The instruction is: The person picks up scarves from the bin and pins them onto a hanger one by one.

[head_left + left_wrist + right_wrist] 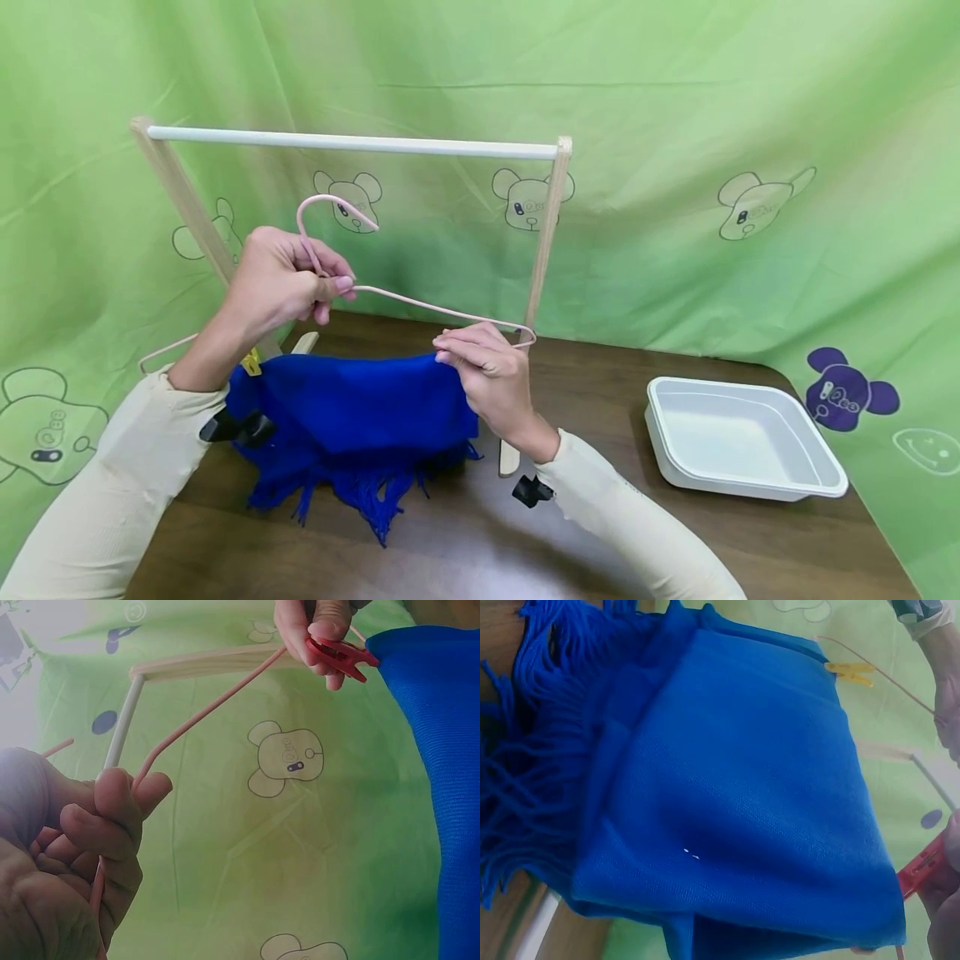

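My left hand (288, 279) grips a thin pink hanger (435, 307) at the base of its hook, which rises above the fingers. Below the hanger hangs a folded blue scarf (360, 400), its fringe reaching down to the table. With my right hand (491, 375), I pinch a red clothespin (334, 651) at the scarf's upper right corner, near the hanger's right end. Fingers hide that clothespin in the head view. A yellow clothespin (851, 673) clips the opposite upper corner. The hanger's lower bar is mostly hidden by the scarf.
Behind the hands stands a rack with wooden posts and a white rail (352, 142). A white plastic tray (667, 462) sits at the right on the brown wooden table (600, 533). Green curtain (675, 108) with bear drawings surrounds the table.
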Available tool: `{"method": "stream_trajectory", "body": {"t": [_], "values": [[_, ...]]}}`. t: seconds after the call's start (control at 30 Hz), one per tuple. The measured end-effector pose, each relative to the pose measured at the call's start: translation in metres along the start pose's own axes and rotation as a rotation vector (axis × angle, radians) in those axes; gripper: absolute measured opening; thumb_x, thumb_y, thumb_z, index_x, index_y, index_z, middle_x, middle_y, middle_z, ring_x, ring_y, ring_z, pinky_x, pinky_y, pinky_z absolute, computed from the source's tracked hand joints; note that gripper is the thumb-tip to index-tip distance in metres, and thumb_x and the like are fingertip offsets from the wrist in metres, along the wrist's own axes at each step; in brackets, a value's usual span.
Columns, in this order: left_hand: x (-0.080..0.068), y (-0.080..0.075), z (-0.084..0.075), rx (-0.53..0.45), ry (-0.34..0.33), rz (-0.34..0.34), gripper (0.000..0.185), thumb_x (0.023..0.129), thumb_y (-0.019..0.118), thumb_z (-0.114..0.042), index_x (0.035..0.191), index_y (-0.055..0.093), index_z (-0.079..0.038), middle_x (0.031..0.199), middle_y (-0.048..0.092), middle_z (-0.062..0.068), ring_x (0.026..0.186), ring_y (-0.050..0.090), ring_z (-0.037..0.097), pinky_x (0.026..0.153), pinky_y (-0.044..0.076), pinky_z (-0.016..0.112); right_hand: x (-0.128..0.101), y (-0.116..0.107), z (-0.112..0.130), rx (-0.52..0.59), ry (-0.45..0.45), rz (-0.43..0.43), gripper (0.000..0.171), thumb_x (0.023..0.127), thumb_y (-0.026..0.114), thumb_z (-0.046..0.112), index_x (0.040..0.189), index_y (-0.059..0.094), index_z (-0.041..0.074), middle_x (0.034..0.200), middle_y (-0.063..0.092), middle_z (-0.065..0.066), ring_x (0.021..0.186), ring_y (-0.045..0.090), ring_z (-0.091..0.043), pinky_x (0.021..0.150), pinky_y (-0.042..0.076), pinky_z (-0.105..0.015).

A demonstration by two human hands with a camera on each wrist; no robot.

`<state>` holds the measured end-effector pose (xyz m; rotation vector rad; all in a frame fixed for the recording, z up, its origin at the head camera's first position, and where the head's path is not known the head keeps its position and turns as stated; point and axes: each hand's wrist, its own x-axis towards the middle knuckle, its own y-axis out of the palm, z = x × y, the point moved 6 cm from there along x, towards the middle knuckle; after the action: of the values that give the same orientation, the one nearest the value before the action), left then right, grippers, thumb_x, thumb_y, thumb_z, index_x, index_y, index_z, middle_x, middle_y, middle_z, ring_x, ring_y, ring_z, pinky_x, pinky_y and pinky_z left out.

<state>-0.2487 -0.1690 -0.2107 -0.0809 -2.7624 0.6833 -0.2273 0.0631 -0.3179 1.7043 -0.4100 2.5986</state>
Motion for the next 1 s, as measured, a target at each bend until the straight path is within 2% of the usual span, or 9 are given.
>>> {"method": "stream_trajectory", "body": {"t": [0.13,0.33,0.47,0.6,0.77,1.0], "values": [[0.000,-0.002,0.000,-0.012,0.010,-0.018,0.006,0.086,0.074,0.005,0.084,0.078,0.002,0.061,0.072,-0.001,0.040,0.060,0.019,0.034,0.040,0.023,0.001,0.000,-0.004,-0.018,0.067,-0.026,0.013,0.080,0.082,-0.004,0.091,0.081,0.002,0.091,0.079,-0.009,0.090,0.072,-0.023,0.084,0.059,-0.023],[-0.001,-0.002,-0.001,-0.018,0.038,-0.015,0.003,0.085,0.074,0.007,0.087,0.077,0.007,0.059,0.070,-0.003,0.039,0.060,0.017,0.034,0.041,0.022,-0.006,-0.001,-0.018,0.030,0.283,-0.086,0.009,0.081,0.083,0.002,0.090,0.082,0.002,0.088,0.079,-0.011,0.084,0.071,-0.021,0.074,0.057,-0.016],[-0.003,-0.001,0.000,-0.020,0.038,-0.014,0.005,0.085,0.074,0.007,0.089,0.075,0.010,0.059,0.070,-0.005,0.039,0.060,0.016,0.034,0.041,0.022,-0.009,-0.002,-0.024,0.051,0.371,-0.105,0.010,0.081,0.083,0.002,0.090,0.082,0.001,0.089,0.079,-0.014,0.083,0.071,-0.024,0.073,0.057,-0.014],[-0.003,0.000,0.001,-0.018,0.046,-0.015,0.007,0.086,0.074,0.005,0.090,0.075,0.011,0.062,0.071,-0.006,0.039,0.060,0.016,0.034,0.041,0.022,-0.010,-0.002,-0.028,0.030,0.410,-0.116,0.010,0.081,0.083,0.003,0.091,0.082,0.002,0.090,0.079,-0.014,0.082,0.071,-0.026,0.071,0.055,-0.012],[-0.004,0.004,0.001,-0.012,0.047,-0.014,0.005,0.086,0.075,0.005,0.089,0.076,0.009,0.063,0.072,-0.003,0.039,0.060,0.016,0.033,0.041,0.022,-0.009,-0.003,-0.029,-0.058,0.419,-0.101,0.011,0.082,0.084,0.009,0.093,0.083,0.008,0.092,0.080,-0.007,0.083,0.073,-0.020,0.068,0.054,-0.012],[-0.005,0.004,0.006,0.013,0.023,-0.016,0.007,0.085,0.076,0.005,0.090,0.076,0.010,0.061,0.070,-0.006,0.039,0.060,0.014,0.034,0.042,0.020,-0.016,0.000,-0.026,-0.139,0.378,-0.067,0.019,0.086,0.081,0.010,0.105,0.081,0.006,0.100,0.080,-0.007,0.092,0.073,-0.019,0.078,0.056,-0.017]]}}
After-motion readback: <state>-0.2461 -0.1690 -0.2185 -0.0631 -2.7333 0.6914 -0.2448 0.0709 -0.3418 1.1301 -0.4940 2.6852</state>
